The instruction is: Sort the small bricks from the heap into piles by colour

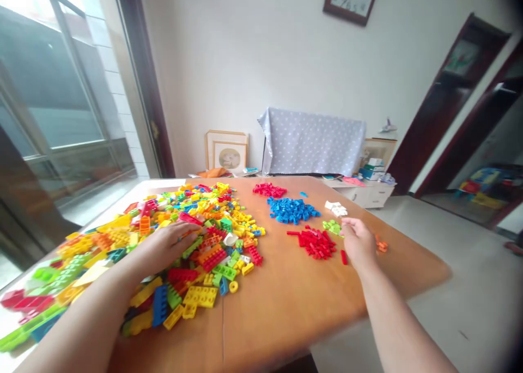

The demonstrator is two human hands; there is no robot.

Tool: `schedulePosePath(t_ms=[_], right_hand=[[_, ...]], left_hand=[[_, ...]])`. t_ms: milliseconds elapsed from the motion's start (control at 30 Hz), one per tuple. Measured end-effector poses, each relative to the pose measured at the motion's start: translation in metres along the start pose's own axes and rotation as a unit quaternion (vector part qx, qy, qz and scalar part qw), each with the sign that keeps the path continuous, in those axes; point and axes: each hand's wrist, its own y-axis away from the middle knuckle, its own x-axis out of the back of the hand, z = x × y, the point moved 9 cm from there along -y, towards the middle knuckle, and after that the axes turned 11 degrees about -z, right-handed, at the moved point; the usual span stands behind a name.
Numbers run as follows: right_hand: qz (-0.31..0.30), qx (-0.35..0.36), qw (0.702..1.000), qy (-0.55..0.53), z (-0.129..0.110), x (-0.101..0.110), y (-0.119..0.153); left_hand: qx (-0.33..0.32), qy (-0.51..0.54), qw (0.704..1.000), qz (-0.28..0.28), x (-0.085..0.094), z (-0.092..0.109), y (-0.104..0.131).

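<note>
My left hand (174, 243) rests over a big mixed heap of toy building bricks (200, 295), its fingers stretched out and partly hidden among the pieces. A pinkish-red brick (190, 219) lies by its fingertips. On the right of the table, my right hand (359, 243) has thumb and fingers pressed together beside a small group of light green bricks (332, 227). Whatever is in that pinch is hidden. Near it are a pile of red bricks (316, 244), a single red brick (344, 257), white bricks (335, 208) and a few orange bricks (381, 244).
Farther back on the wooden table (286, 297) sit a blue brick pile (292, 211) and a pinkish-red pile (268, 190). One blue piece (303, 194) lies apart. Beyond the table are a cloth-covered object (314, 141), framed pictures (226, 155) and a white cabinet (373, 195).
</note>
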Motion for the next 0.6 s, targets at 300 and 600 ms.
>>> schedulePosePath(t_ms=[300, 600], right_hand=[[-0.319, 0.087, 0.941, -0.072, -0.119, -0.117, 0.063], [-0.479, 0.197, 0.855, 0.016, -0.189, -0.192, 0.126]], left_hand=[[-0.016, 0.038, 0.999, 0.030, 0.011, 0.013, 0.006], [0.019, 0.157, 0.980, 0.125, 0.032, 0.006, 0.017]])
